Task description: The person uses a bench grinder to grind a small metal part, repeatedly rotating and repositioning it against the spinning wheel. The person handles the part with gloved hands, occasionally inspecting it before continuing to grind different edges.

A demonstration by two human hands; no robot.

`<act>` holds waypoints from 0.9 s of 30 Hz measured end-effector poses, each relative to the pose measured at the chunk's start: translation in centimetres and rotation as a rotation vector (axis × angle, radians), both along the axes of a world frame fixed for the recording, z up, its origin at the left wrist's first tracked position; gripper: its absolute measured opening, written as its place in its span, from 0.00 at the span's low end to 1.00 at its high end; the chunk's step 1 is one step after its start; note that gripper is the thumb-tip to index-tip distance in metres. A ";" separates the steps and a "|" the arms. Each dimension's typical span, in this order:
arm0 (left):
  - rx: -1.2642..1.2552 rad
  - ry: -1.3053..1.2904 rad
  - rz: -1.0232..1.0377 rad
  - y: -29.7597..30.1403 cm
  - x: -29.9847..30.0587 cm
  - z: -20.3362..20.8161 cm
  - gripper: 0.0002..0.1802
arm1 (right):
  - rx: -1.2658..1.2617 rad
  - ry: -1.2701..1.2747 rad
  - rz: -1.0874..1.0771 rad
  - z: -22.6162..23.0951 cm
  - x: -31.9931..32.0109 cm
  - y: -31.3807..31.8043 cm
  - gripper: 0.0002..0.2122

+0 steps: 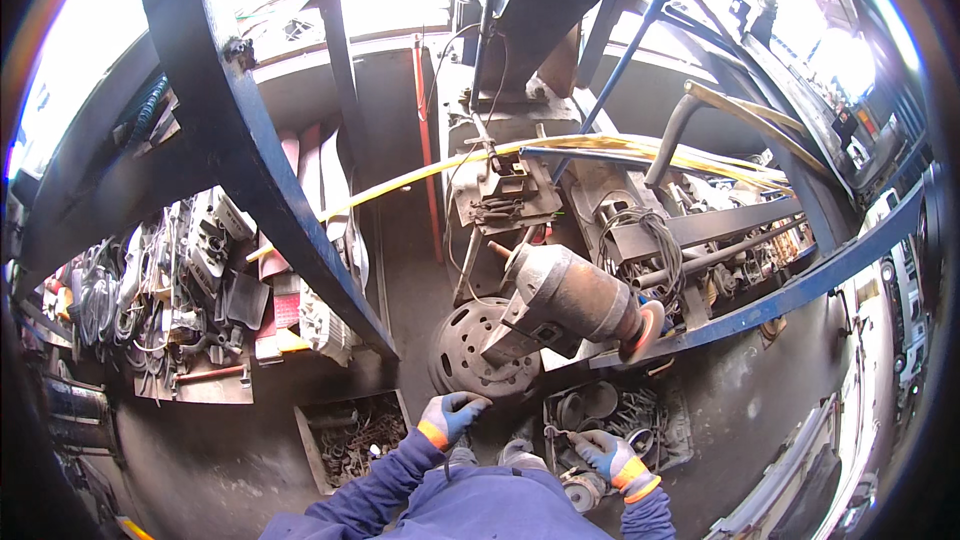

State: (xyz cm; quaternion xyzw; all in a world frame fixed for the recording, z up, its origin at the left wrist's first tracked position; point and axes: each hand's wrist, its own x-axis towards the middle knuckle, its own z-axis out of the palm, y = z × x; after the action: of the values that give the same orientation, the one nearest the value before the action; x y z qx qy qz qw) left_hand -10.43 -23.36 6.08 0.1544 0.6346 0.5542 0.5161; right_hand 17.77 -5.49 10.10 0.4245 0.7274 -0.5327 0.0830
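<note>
My left hand (453, 417), in a grey-blue glove with an orange cuff, is raised just in front of a wheel rim (462, 358). Its fingers are closed together; whatever they may hold is hidden. Farther right, my right hand (607, 456), gloved alike, pinches a small metal piece with a ring-like end (553, 431). This hand is over a crate of metal parts (682, 430). On the wheel rim stands a bench grinder (572, 290) with a worn, rusty body. Its grinding wheel (645, 330) faces right, apart from both hands.
A tray of small rusty parts (350, 435) lies at left. Blue steel beams (270, 160) cross overhead and at right (740, 325). Cables and scrap (170, 290) fill a left shelf. A yellow hose (430, 170) spans the middle; a red pole (425, 150) stands behind.
</note>
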 end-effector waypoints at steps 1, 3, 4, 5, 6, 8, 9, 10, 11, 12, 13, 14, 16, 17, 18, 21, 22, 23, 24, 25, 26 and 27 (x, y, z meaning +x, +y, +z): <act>0.006 -0.007 -0.046 0.4 0.4 -0.2 0.15 | 0.000 0.011 -0.002 -0.1 0.5 0.0 0.18; 0.008 -0.069 -0.110 1.6 1.5 -0.5 0.16 | 0.000 0.039 -0.003 0.0 1.3 0.2 0.17; 0.019 -0.054 -0.166 2.2 2.0 -0.5 0.16 | -0.024 0.027 -0.082 0.1 1.5 0.2 0.17; 0.045 0.088 -0.253 2.9 2.6 -0.8 0.17 | -0.049 0.014 -0.158 0.3 1.7 0.2 0.16; 0.115 0.021 -0.265 3.6 3.5 -1.0 0.18 | -0.073 0.000 -0.232 0.5 1.9 0.3 0.16; 0.074 0.080 -0.352 5.1 4.7 0.3 0.17 | 0.152 0.069 -0.246 -2.2 4.1 0.9 0.16; 0.081 0.126 -0.401 5.9 5.3 0.8 0.17 | 0.194 0.116 -0.271 -2.6 4.8 1.1 0.16; 0.076 0.101 -0.412 6.7 5.9 0.8 0.17 | 0.235 0.163 -0.296 -2.9 5.4 1.6 0.15; 0.067 0.076 -0.426 7.5 6.5 0.4 0.17 | 0.202 0.092 -0.361 -3.1 5.6 2.0 0.16; 0.059 0.050 -0.441 8.3 7.2 0.0 0.18 | 0.212 0.161 -0.388 -3.1 5.8 2.3 0.16; 0.053 0.030 -0.477 9.2 7.8 -0.3 0.19 | 0.223 0.230 -0.416 -3.1 5.8 2.6 0.16; 0.068 0.018 -0.505 9.8 8.4 0.0 0.20 | 0.231 0.294 -0.443 -3.0 6.0 2.9 0.16; 0.094 -0.024 -0.595 11.3 10.2 1.4 0.22 | 0.182 0.286 -0.503 -4.1 6.6 4.0 0.14; 0.073 0.127 -0.678 12.2 10.8 2.4 0.19 | 0.156 0.444 -0.540 -5.5 7.0 4.5 0.16; 0.307 0.198 -0.770 12.4 12.1 -0.8 0.24 | 0.190 0.437 -0.520 -4.3 6.7 4.8 0.16; 0.385 0.061 -0.800 14.9 15.5 -3.0 0.35 | 0.334 0.511 -0.498 -5.1 7.1 5.7 0.15; 0.266 0.004 -0.766 15.6 16.5 -1.6 0.37 | 0.331 0.577 -0.514 -5.9 7.2 6.1 0.15; 0.320 -0.143 -0.704 16.1 17.3 -1.3 0.40 | 0.307 0.543 -0.524 -4.3 6.8 6.0 0.15; 0.214 -0.228 -0.702 16.7 17.5 -0.2 0.43 | 0.288 0.515 -0.523 -2.5 6.5 6.1 0.15; 0.222 -0.351 -0.655 17.0 18.1 -0.7 0.43 | 0.280 0.472 -0.520 -2.5 6.7 6.1 0.15; 0.236 -0.472 -0.604 17.5 18.6 -1.1 0.44 | 0.277 0.428 -0.513 -2.4 6.8 6.3 0.15; 0.264 -0.463 -0.567 17.9 18.9 -1.4 0.41 | 0.272 0.385 -0.503 -2.3 6.8 6.5 0.15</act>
State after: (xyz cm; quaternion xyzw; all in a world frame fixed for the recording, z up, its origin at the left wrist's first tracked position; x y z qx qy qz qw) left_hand 8.50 -5.41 4.66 0.2593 0.3567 0.4865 0.7542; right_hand 24.61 0.97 7.77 0.4894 0.6666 -0.5049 -0.2475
